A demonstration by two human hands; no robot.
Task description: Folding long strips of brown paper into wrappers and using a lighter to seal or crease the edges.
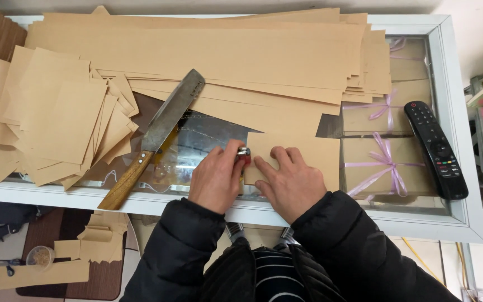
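While both hands work at the near edge of the glass counter, a tan kraft paper strip gets pinned and marked or cut.

Left hand (217, 176) curled closed round a small red tool with a silver metal tip (244, 152), tip at the left edge of the rectangular tan kraft paper strip (303, 154); right hand (287, 178) open, fingers (278, 156) spread flat, pressing that strip onto the white-framed glass counter top (454, 168). Judgement: keep the flat hand close to the tool line so the paper can't creep, run the tool along the edge in one steady pass. Left of the hands, a big steel cleaver with a brown wooden handle (157, 131) lies diagonal, untouched. Right, a black remote control (436, 148). Further back, a loose heap of small cut kraft squares (62, 123) and a stack of long kraft sheets (225, 53).
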